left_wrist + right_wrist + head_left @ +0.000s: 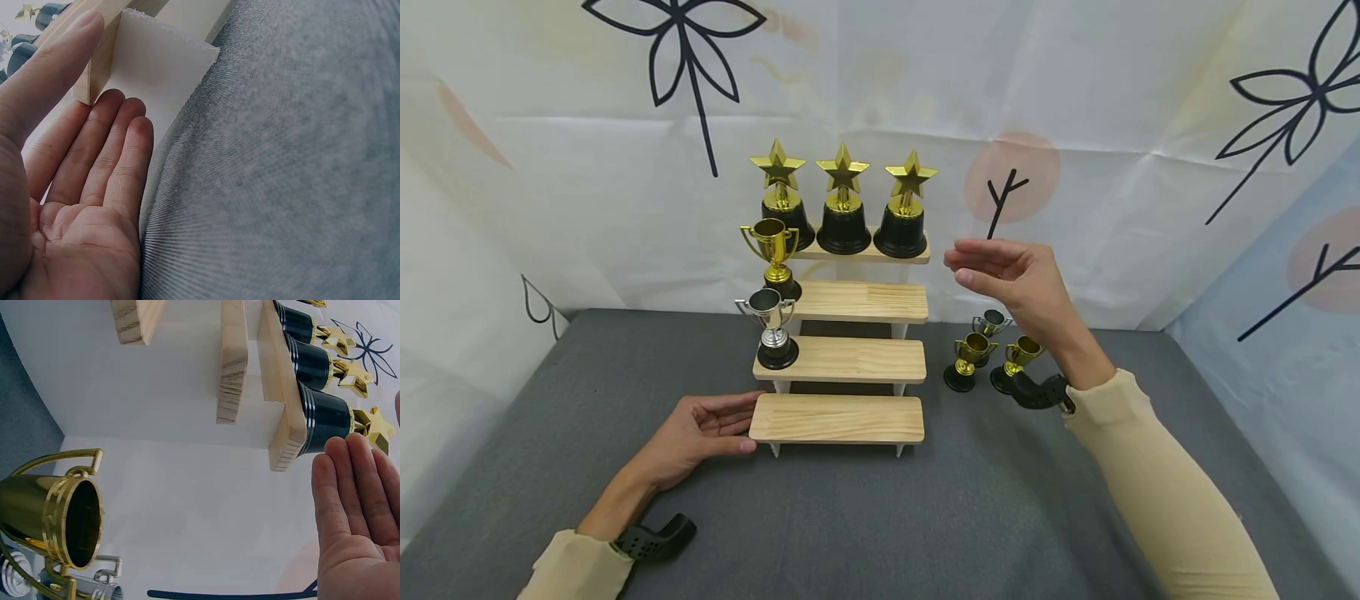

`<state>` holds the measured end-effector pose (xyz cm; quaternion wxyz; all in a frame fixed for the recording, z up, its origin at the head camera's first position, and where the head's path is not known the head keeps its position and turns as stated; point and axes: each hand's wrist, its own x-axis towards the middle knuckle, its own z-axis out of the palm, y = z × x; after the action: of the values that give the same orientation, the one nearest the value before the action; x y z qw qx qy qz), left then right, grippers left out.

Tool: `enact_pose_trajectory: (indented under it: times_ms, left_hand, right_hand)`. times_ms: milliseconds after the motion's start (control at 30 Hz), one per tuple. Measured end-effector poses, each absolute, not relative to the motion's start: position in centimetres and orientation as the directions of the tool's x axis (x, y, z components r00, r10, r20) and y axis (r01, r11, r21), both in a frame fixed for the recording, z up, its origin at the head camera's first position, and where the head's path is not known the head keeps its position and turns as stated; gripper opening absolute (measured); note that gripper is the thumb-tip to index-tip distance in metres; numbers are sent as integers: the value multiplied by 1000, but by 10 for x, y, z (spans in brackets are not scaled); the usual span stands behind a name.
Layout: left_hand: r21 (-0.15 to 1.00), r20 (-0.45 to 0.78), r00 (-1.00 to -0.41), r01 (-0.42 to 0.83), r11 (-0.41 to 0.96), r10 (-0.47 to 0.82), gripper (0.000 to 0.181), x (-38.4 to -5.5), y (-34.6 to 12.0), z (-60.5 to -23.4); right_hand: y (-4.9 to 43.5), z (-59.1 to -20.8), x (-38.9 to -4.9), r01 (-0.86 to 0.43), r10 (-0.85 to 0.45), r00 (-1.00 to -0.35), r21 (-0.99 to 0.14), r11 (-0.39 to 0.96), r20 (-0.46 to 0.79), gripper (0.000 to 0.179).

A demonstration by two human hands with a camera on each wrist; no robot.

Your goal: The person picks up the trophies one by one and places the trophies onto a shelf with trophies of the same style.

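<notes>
A four-step wooden stand [838,419] is on the grey table. At the left end of its lowest step is my left hand [703,433], fingers extended and fingertips against the step's end in the left wrist view. My right hand [1015,279] is raised beside the right end of the top step, its straight fingers near the right star trophy [326,419] and holding nothing. Three gold star trophies with black bases line the top step, the middle one [844,227] between two others. A gold cup trophy [772,242] stands below them at left, and a silver cup trophy [771,312] one step lower.
Right of the stand, two gold cup trophies [973,348] and a silver cup trophy [992,322] stand together on the grey table [850,525], under my right forearm. A white printed cloth [1097,125] hangs behind.
</notes>
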<state>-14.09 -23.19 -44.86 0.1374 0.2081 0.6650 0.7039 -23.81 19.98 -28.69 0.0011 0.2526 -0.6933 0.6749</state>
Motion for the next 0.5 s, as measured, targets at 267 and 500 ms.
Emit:
enact_pose_trajectory:
  times_ms: [267, 500]
  left_hand:
    - [994, 108, -878, 82, -76, 467, 70, -141, -232, -449]
    - [994, 109, -880, 84, -73, 463, 69, -141, -232, -449]
  right_hand:
    - [202, -295, -233, -369, -345, -875, -929, 20, 340, 40]
    - [204, -304, -230, -352, -342, -884, -935, 38, 319, 41]
